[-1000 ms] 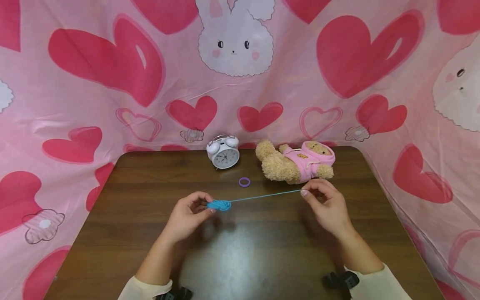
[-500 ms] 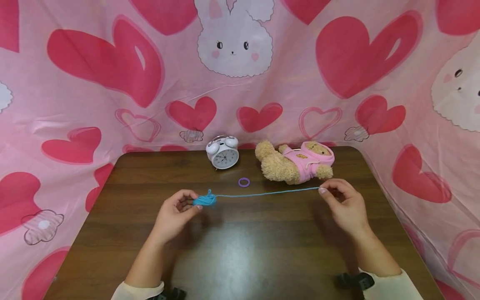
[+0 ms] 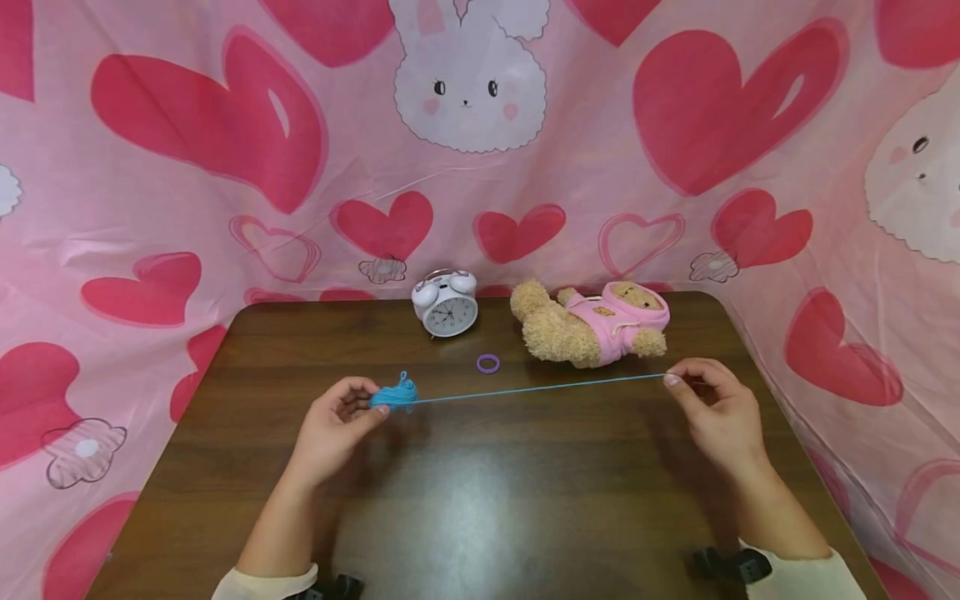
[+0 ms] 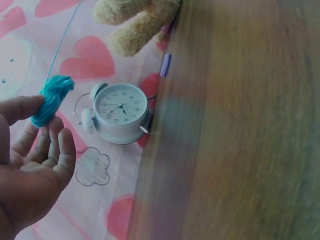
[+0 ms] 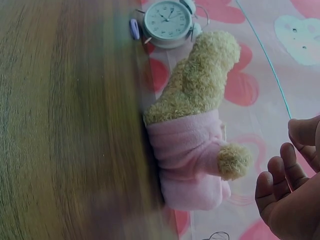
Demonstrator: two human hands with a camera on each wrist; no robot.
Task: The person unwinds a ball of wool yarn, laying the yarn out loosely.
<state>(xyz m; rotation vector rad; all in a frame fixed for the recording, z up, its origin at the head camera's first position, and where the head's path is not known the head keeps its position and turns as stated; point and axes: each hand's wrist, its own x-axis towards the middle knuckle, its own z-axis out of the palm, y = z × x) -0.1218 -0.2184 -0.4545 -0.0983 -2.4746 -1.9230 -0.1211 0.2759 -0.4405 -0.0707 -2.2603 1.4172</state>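
Note:
Between thumb and fingers, my left hand (image 3: 330, 429) pinches a small bundle of blue yarn (image 3: 395, 394) above the table. A small loop sticks up from the top of the bundle. From it a single blue strand (image 3: 540, 388) runs straight across to my right hand (image 3: 722, 417), whose thumb and forefinger pinch its end. In the left wrist view the yarn bundle (image 4: 52, 100) sits between thumb and fingertips. The right wrist view shows the strand (image 5: 267, 55) reaching the right thumb, the other fingers loosely bent.
A white twin-bell alarm clock (image 3: 447, 305) stands at the back of the brown table (image 3: 480, 500). Beside it lies a teddy bear in a pink hoodie (image 3: 592, 325). A purple ring (image 3: 488, 363) lies in front of the clock. A pink heart-patterned cloth (image 3: 465, 183) hangs behind.
My hands have moved apart, the left to the left and the right to the right. The strand between them has grown longer, and a loop has risen on the bundle.

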